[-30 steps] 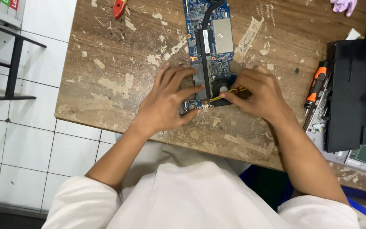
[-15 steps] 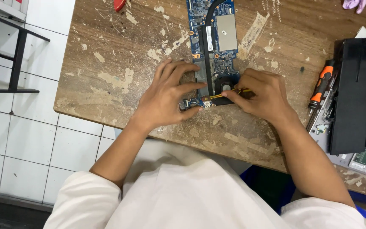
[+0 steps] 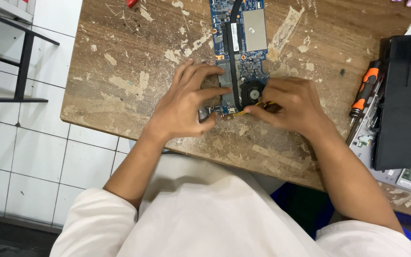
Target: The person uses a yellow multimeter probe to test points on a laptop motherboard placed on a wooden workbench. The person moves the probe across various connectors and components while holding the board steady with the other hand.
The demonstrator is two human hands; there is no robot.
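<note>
Board: a blue circuit board (image 3: 243, 43) is being kept flat on the worn wooden table (image 3: 120, 71)
Left hand (image 3: 186, 107): fingers are being spread, pressed on the board's near-left edge
Right hand (image 3: 291, 104): a thin yellow tool (image 3: 250, 108) is being pinched beside the round black fan (image 3: 252, 93)
Right side: an orange-handled screwdriver (image 3: 365, 93) is being left well apart

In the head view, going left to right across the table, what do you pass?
Left hand → blue circuit board → right hand → orange-handled screwdriver → black laptop part.
</note>
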